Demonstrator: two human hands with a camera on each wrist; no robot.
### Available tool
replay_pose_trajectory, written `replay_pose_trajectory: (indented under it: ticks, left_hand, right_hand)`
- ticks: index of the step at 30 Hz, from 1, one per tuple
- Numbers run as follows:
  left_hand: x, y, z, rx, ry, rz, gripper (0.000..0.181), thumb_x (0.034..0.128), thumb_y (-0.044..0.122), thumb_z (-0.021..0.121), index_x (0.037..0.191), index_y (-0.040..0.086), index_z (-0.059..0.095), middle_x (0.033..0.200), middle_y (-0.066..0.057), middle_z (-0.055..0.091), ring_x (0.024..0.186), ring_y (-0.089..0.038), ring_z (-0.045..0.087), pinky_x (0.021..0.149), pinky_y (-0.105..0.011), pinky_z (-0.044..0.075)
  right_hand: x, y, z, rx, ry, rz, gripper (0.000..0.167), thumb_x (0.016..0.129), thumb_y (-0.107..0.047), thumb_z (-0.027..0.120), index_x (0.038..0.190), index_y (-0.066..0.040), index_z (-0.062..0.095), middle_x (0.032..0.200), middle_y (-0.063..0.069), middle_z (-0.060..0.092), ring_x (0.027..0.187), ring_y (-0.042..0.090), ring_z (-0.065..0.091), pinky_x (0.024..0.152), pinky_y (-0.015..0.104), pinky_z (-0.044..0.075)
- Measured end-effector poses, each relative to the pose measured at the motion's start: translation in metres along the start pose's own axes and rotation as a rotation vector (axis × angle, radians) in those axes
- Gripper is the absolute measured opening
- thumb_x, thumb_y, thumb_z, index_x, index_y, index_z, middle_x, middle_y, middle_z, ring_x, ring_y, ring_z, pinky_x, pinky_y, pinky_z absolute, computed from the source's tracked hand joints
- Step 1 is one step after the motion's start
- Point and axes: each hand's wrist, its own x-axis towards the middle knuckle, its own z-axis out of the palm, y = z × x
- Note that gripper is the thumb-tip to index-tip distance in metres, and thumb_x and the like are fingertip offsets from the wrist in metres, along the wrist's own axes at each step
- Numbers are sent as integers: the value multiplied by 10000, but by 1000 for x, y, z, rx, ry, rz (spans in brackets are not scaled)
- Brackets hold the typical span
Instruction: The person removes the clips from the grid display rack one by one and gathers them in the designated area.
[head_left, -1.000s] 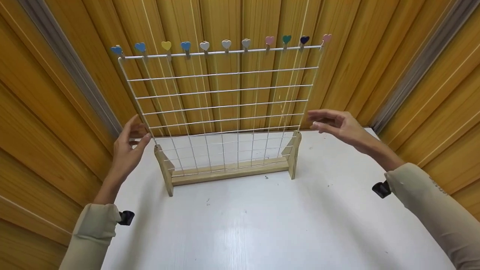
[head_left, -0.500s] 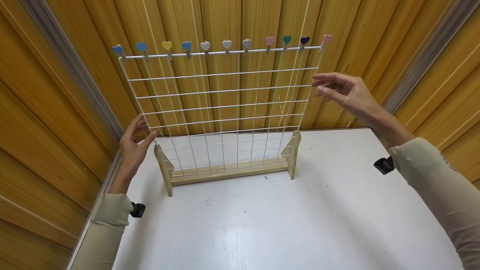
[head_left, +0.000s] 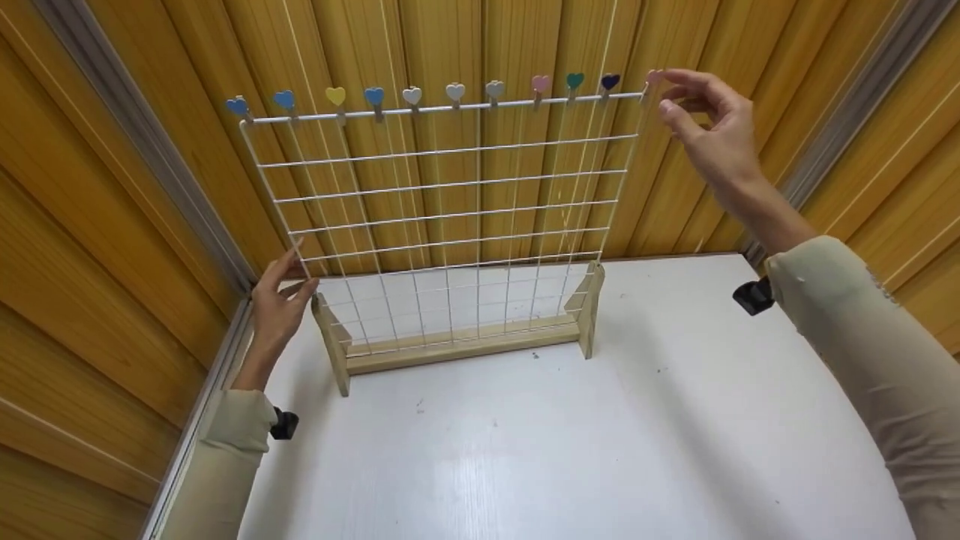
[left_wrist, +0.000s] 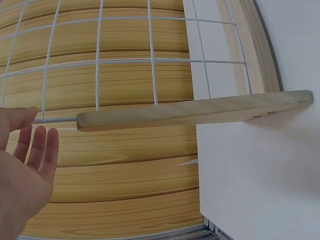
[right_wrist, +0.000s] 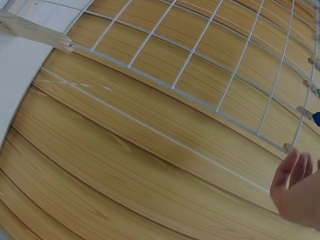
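Note:
A white wire grid [head_left: 478, 182] stands upright in a wooden stand [head_left: 465, 351], a row of heart-topped clips along its top bar. At the grid's lower left edge, my left hand [head_left: 277, 307] has thumb and fingers around the side wire, just beyond the wooden end piece [left_wrist: 190, 111] in the left wrist view. My right hand [head_left: 724, 139] is at the top right corner, fingertips at the pink heart clip [head_left: 654, 76] and thumb apart below it. The right wrist view shows the fingers [right_wrist: 292, 165] beside that clip's wooden end [right_wrist: 288, 147]; contact is unclear.
The stand rests on a white tabletop [head_left: 480, 450]. Behind rise wood-patterned panels [head_left: 442, 45], with grey metal strips [head_left: 150, 127] at the sides. A dark blue heart clip [head_left: 610, 82] is beside the pink one.
My right hand has risen from beside the grid's lower right edge to its top right corner. My left hand has moved right onto the left side wire. The grid has shifted very slightly in view.

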Motion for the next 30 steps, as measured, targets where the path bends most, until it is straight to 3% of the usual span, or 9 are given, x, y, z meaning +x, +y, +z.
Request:
replay_pose_trajectory:
  ticks: [2,5,9,13,20,25,30]
  left_hand:
    - [-1,2,0,1,-9,-1,583,934,-114,642,1477,65,525,1122,45,567,982,90,540,856,-78,489]
    - [-1,0,0,-27,-10,-12,602,924,-131,642,1483,51,513,1120,1,582,1007,13,579,844,-84,501]
    - [3,-5,2,-29,-42,-50,589,967,-27,653,1515,107,483,1170,-82,619,1028,-104,601,848,-93,489]
    - [5,-9,6,-6,-75,-64,532,1010,102,641,1514,177,488,1187,-133,634,970,-73,598,819,-123,478]
    - [5,-16,19,-58,13,2,437,1008,110,646,1438,115,572,1095,-109,611,879,-45,595,707,-119,514]
    - [4,-20,25,-8,12,-4,484,983,123,689,1449,142,559,1120,-72,617,935,-61,588,788,-133,484]
    - [3,-22,22,25,22,-17,518,969,115,706,1461,139,542,1161,-74,604,937,-45,564,805,-153,464]
  right_hand:
    - [7,-1,5,-117,24,35,426,1016,-124,620,1437,-118,553,1230,-68,587,1089,61,538,895,195,468]
    - [18,-2,14,-181,7,42,501,1040,-157,582,1523,-141,450,1324,-66,552,1200,62,507,972,218,447]
    - [28,0,23,-145,10,10,414,1059,-127,534,1471,-91,523,1261,-86,621,1188,72,539,950,208,453]
    - [29,6,23,-120,51,3,325,1060,-82,519,1367,-69,623,1102,-150,671,1090,44,580,896,191,444]
    - [27,13,16,-36,57,20,292,1049,-90,540,1314,-96,663,1104,-110,665,1052,64,629,916,179,470]
    - [24,15,11,64,65,23,261,1033,-81,563,1258,-77,695,1066,-82,710,982,75,632,824,146,479]
    - [25,13,13,96,66,9,231,1003,-101,622,1202,-93,739,1031,-74,748,938,84,625,800,161,480]
